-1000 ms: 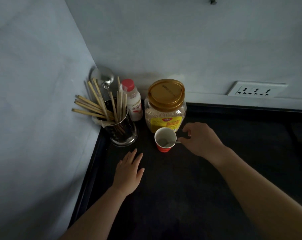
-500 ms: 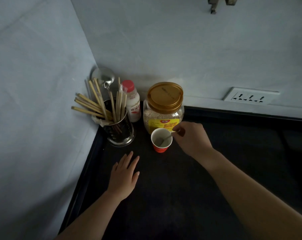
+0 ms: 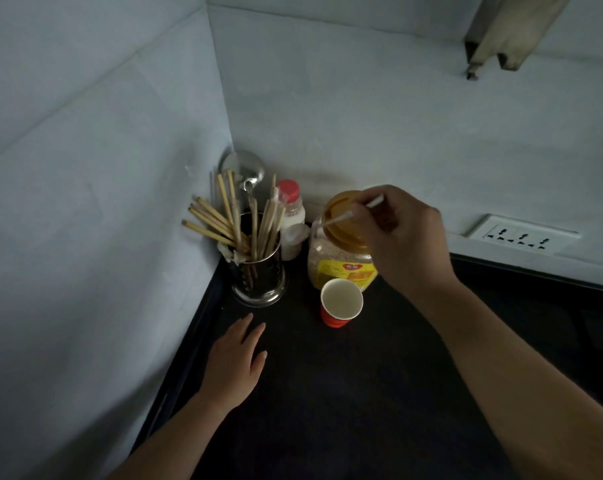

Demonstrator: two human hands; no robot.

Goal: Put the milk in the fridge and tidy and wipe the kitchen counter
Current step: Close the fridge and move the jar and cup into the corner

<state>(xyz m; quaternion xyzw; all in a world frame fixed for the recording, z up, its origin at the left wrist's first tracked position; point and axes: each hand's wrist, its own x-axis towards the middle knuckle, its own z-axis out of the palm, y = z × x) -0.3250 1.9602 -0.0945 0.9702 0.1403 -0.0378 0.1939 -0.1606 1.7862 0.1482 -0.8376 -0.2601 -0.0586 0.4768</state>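
My right hand (image 3: pixel 402 237) is raised above the gold-lidded oat jar (image 3: pixel 341 258), pinching a small white spoon (image 3: pixel 338 220) whose bowl points left toward the milk bottle. A red paper cup (image 3: pixel 341 306) with a white inside stands on the black counter (image 3: pixel 327 393) in front of the jar, with nothing visible in it. The small white milk bottle (image 3: pixel 291 220) with a red cap stands in the corner between the jar and the utensil holder. My left hand (image 3: pixel 236 362) lies flat, palm down, fingers apart, on the counter in front of the holder.
A steel utensil holder (image 3: pixel 258 271) full of chopsticks and a ladle fills the corner by the left wall. A wall socket (image 3: pixel 521 233) sits at the back right. A bracket (image 3: pixel 507 32) hangs from the wall at top right. The counter's left edge runs along the wall.
My right hand took hold of the spoon in the cup and lifted it out, up over the jar lid. The left hand stayed flat on the counter.
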